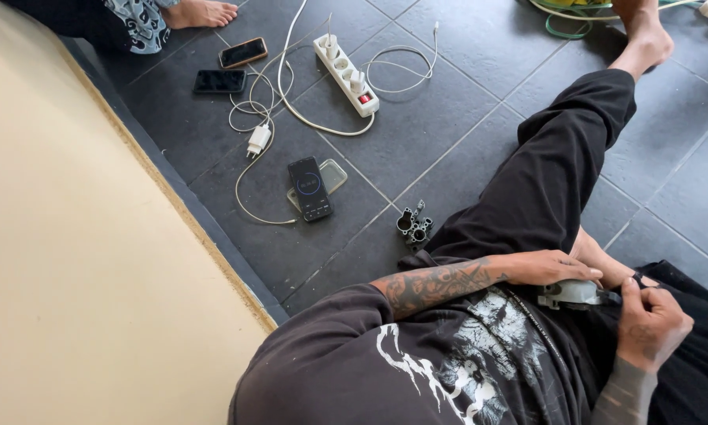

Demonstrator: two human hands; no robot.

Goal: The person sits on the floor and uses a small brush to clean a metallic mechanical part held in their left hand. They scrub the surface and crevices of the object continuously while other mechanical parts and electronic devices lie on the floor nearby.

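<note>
Low in the right of the frame, the left hand [554,268] lay palm-down over a small grey metal part [572,293] in the person's lap, fingers curled over its top edge and gripping it. Just right of that, the right hand [651,321] was bunched up, fingertips pinched together at the part's right end; whether they held something small there could not be told. The part sat between the two hands, resting against the black trousers [543,189]. Out on the dark tiled floor [448,110], just left of the bent knee, a dark metal piece with round bores [414,225] lay on its own. Further up and left, a phone with a lit screen [309,188] lay on top of a clear case [334,175], cable trailing off to a white charger plug [258,140]. Near the top centre, a white power strip [346,75] lay at an angle, with two more phones [242,53] to its left. Another person's bare foot [200,12] showed at the top left edge.
</note>
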